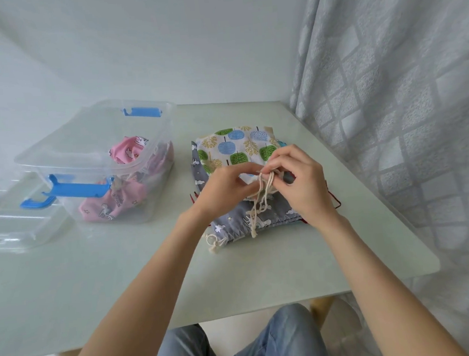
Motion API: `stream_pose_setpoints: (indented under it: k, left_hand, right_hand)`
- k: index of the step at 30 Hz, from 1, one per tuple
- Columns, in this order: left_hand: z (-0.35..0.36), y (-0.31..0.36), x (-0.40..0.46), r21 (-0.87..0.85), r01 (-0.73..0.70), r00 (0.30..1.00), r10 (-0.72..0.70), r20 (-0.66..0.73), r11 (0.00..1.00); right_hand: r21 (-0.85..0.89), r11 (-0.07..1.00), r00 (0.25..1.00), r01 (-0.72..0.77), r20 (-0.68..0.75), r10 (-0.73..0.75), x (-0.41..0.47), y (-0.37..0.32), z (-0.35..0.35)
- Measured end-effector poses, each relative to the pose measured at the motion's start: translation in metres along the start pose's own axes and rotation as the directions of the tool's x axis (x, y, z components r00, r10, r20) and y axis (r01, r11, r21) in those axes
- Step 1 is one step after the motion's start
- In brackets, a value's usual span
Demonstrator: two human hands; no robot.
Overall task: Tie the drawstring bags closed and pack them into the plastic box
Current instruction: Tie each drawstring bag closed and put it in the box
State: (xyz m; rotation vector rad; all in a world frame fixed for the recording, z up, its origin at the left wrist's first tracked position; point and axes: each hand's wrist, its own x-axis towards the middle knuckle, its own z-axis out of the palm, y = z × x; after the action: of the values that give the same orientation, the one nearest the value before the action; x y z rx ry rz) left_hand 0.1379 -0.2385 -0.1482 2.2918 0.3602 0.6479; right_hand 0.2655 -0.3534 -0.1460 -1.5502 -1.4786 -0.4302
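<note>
A white cotton drawstring bag printed with green and blue trees and yellow sprigs (pixel 239 146) lies on top of a small pile of flat bags on the right half of the pale green table (pixel 122 271), its mouth toward the person. The left hand (pixel 223 187) and the right hand (pixel 298 178) meet over that mouth, and the fingertips of both pinch the cream twisted cord (pixel 260 195), whose loose ends hang down across the bag beneath. That lower bag is grey fabric with white rabbits and clouds (pixel 237 222); its own knotted cream cord sticks out at its near left corner. To the left, well apart from the pile, stands the clear plastic box with blue latch handles (pixel 151 131), holding two bunched pink bags with white animal prints (pixel 112 207). A clear plastic lid (pixel 15 228) lies just left of the box.
</note>
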Motion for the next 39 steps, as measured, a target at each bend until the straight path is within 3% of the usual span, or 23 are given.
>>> stream_pose_setpoints:
  k: [5, 7, 11, 13, 17, 20, 23, 27, 30, 32, 36, 39]
  left_hand:
    - [-0.012, -0.005, -0.002, 0.016, 0.006, 0.981, -0.002, -0.195, 1.000]
    - [-0.018, -0.004, -0.003, 0.025, 0.034, 0.984, -0.029, -0.176, 0.999]
    - [-0.018, -0.003, -0.006, -0.244, 0.083, 0.974, -0.130, -0.184, 0.966]
    - [-0.016, -0.006, -0.010, -0.257, 0.106, 0.961, -0.166, -0.221, 0.960]
    - [-0.017, -0.030, -0.022, -0.324, 0.183, 0.893, -0.295, -0.341, 0.928]
    - [-0.017, -0.041, -0.031, -0.506, 0.203, 0.874, -0.388, -0.293, 0.838]
    - [-0.013, -0.033, -0.032, -0.708, 0.095, 0.935, -0.307, -0.177, 0.700]
    - [-0.005, -0.021, -0.024, -0.890, 0.017, 0.960, -0.255, -0.112, 0.455]
    - [-0.001, -0.022, -0.021, -0.917, 0.032, 0.926, -0.356, -0.123, 0.398]
    - [-0.001, -0.027, -0.021, -0.892, 0.048, 0.888, -0.428, -0.168, 0.450]
    - [0.000, -0.033, -0.022, -0.673, 0.123, 0.840, -0.438, -0.321, 0.729]
    - [0.001, -0.036, -0.023, -0.613, 0.158, 0.804, -0.461, -0.375, 0.774]
  right_hand:
    - [0.075, 0.997, 1.000, -0.009, -0.018, 0.011, -0.001, 0.004, -0.002]
    - [0.133, 0.990, 0.999, -0.048, -0.007, 0.049, -0.004, 0.005, -0.002]
    - [0.300, 0.948, 0.994, -0.108, 0.043, 0.099, -0.009, 0.004, 0.001]
    - [0.317, 0.940, 0.992, -0.127, 0.027, 0.125, -0.011, 0.004, 0.000]
    - [0.354, 0.870, 0.924, -0.343, -0.039, 0.380, -0.023, 0.014, -0.007]
    - [0.473, 0.670, 0.766, -0.572, 0.016, 0.643, -0.032, 0.023, -0.012]
    - [0.488, 0.528, 0.656, -0.696, 0.131, 0.744, -0.038, 0.028, -0.011]
    - [0.407, 0.536, 0.639, -0.739, 0.173, 0.749, -0.045, 0.031, -0.009]
    - [0.392, 0.564, 0.652, -0.727, 0.135, 0.746, -0.045, 0.032, -0.014]
    - [0.376, 0.581, 0.661, -0.721, 0.124, 0.740, -0.045, 0.032, -0.019]
    - [0.265, 0.650, 0.692, -0.712, 0.111, 0.713, -0.047, 0.037, -0.027]
    - [0.173, 0.720, 0.732, -0.672, 0.007, 0.681, -0.045, 0.038, -0.027]
